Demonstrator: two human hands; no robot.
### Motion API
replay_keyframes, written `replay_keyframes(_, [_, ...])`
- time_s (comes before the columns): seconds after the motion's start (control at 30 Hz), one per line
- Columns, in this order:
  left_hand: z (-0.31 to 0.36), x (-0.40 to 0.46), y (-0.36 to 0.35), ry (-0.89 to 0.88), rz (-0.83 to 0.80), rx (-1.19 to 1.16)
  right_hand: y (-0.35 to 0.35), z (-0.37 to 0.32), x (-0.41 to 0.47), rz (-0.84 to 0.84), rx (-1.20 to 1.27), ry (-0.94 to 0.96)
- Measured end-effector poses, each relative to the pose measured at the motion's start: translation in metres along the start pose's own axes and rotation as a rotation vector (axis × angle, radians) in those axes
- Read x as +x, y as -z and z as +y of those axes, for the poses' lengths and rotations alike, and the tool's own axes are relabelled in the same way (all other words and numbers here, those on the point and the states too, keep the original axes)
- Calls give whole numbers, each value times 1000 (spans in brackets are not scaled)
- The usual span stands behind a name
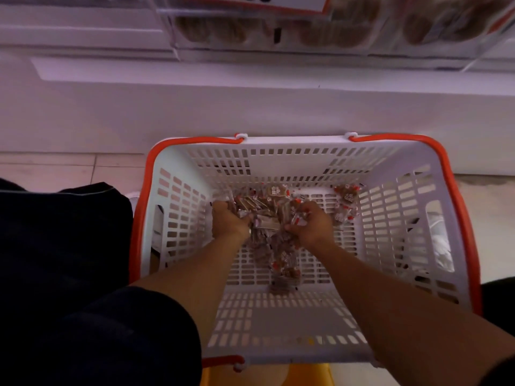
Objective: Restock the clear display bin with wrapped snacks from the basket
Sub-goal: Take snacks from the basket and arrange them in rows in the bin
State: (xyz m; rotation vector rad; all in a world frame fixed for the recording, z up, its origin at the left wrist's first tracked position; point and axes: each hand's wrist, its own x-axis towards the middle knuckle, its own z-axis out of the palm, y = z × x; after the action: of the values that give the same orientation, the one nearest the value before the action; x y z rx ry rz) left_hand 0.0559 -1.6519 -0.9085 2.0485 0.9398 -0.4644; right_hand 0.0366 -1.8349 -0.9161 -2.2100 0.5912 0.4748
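- Nearest to me, a dark trouser leg (69, 274) filled the lower left, beside the white slotted plastic basket with orange handles (281, 324). The person seemed to be crouched over the basket, which I took to be the reason both bare forearms could reach straight down into it.
- The basket stood on the pale tiled floor (69, 168), hard against the foot of the white shelving unit (250, 107), presumably so that the lift to the shelf would be short.
- In the middle of the basket floor lay a loose heap of small brown-and-red wrapped snacks (278, 246), trailing back towards the person.
- The left hand (230, 220) was cupped, fingers curled into the left side of the heap, with wrappers gathered against its palm.
- The right hand (310, 225) was curled the same way on the other side, fingers closed over several packets. Working from both sides looked like a scoop meant to raise many packets at once.
- Farthest off and above, the clear plastic display bin (250, 32) sat on the shelf, blurred, with brownish contents dimly showing through its front. I could not tell how full it was.
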Motion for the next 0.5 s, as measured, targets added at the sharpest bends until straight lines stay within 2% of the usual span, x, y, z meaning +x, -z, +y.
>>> replay_keyframes(0.1, [-1, -7, -2, 43, -8, -93, 2, 3, -6, -23, 182, -75])
replay_keyframes(0.17, [-2, -10, -2, 76, -46, -115, 7, 5, -8, -62, 205, -105])
replay_keyframes(0.37, [-8, -14, 1, 223, -138, -110, 14, 3, -14, -256, -281, -79])
replay_keyframes(0.5, [-16, -14, 9, 268, -310, 57, 16, 4, -19, -368, -586, -64])
